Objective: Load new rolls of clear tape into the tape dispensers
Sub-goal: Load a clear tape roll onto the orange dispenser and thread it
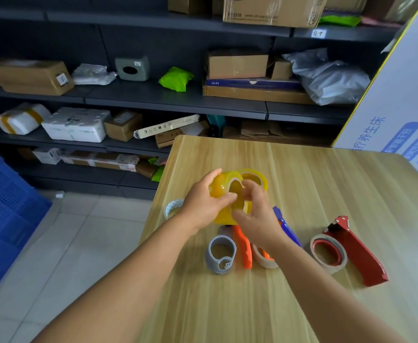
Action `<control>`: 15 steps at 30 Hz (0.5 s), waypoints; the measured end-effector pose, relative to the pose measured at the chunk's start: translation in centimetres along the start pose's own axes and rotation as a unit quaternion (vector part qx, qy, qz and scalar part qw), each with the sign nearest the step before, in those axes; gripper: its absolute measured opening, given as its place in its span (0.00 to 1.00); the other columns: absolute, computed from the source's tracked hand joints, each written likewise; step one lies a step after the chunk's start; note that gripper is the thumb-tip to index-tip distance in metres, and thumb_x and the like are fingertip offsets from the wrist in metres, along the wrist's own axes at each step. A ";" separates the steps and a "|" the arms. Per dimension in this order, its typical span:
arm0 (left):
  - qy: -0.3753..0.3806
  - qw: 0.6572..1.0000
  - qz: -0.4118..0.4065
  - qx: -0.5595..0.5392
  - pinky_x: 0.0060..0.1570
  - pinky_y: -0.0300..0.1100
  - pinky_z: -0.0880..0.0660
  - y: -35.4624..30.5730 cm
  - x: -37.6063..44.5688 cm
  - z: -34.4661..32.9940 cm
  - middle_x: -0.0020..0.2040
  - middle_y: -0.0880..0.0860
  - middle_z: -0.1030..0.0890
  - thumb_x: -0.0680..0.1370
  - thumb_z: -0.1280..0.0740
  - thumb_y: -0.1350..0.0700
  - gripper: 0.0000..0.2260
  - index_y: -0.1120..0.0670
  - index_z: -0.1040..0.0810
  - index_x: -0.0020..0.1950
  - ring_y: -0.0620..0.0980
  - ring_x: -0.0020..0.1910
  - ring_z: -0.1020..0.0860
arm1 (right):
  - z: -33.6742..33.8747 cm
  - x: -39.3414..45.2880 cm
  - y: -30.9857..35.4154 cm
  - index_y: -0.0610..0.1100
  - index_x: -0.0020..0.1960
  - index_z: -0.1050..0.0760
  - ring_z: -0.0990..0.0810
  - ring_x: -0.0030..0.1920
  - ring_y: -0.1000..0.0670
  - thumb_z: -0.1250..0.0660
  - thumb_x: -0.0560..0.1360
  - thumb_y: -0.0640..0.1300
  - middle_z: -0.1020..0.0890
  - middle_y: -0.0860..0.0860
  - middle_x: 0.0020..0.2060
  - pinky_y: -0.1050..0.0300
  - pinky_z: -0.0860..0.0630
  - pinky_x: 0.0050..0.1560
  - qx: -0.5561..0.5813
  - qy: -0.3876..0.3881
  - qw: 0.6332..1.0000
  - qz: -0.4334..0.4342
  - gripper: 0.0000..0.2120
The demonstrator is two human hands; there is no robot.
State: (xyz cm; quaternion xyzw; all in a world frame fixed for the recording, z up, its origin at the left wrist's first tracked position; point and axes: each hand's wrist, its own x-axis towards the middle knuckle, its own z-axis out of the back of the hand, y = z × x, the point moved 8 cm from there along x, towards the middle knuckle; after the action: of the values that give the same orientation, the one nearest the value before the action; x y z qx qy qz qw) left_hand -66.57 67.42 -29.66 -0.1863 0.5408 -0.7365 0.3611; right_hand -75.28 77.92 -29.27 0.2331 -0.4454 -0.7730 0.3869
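Wood-grain bench (302, 184) carries everything. A red tape dispenser (358, 253) lies at its right side, a grey dispenser (220, 254) and an orange one (245, 248) nearer the middle. Both hands meet over yellowish tape rolls (255, 178): the left hand (203, 204) grips one roll (221, 185), the right hand (257, 214) pinches at its rim.

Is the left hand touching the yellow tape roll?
Touching. In the head view, the left hand wraps the lifted yellow roll, thumb on top and fingers pressed on its side, with no gap visible.
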 end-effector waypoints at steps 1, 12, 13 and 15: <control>-0.009 1.000 0.008 -0.021 0.60 0.50 0.25 0.0 0.0 0.1 0.63 0.49 0.24 0.68 0.26 0.46 0.33 0.40 0.34 0.70 0.49 0.59 0.24 | -1.0 -0.6 -0.1 0.49 0.71 0.36 0.26 0.59 0.55 0.34 0.73 0.40 0.26 0.52 0.59 0.56 0.26 0.61 0.017 0.039 0.999 -0.010 0.28; -0.046 0.996 -0.023 0.069 0.52 0.43 0.25 -0.3 -0.2 2.4 0.56 0.51 0.22 0.78 0.35 0.52 0.11 0.45 0.23 0.60 0.49 0.52 0.22 | -1.4 -0.8 0.0 0.50 0.59 0.24 0.23 0.42 0.51 0.37 0.75 0.37 0.21 0.45 0.44 0.58 0.24 0.40 0.115 0.092 0.988 -0.036 0.16; -0.041 0.997 -0.022 0.060 0.54 0.43 0.25 -0.3 -0.4 2.5 0.55 0.51 0.21 0.77 0.34 0.53 0.13 0.47 0.23 0.61 0.48 0.52 0.22 | -1.4 -0.9 0.1 0.49 0.60 0.24 0.22 0.42 0.50 0.37 0.74 0.38 0.21 0.42 0.44 0.56 0.23 0.40 0.122 0.100 0.987 -0.037 0.16; -0.049 0.997 -0.027 0.046 0.54 0.42 0.24 -0.4 -0.8 2.8 0.51 0.50 0.19 0.76 0.32 0.54 0.13 0.51 0.20 0.61 0.47 0.50 0.21 | -1.4 -1.0 0.0 0.50 0.59 0.23 0.22 0.43 0.48 0.36 0.70 0.42 0.21 0.38 0.47 0.48 0.22 0.45 0.126 0.102 0.986 -0.039 0.19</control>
State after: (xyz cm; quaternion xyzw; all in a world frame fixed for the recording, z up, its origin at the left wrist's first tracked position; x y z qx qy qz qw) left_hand -64.32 66.26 -28.24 -0.2200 0.4827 -0.7603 0.3749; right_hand -73.75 78.00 -29.93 0.3750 -0.4875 -0.6975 0.3677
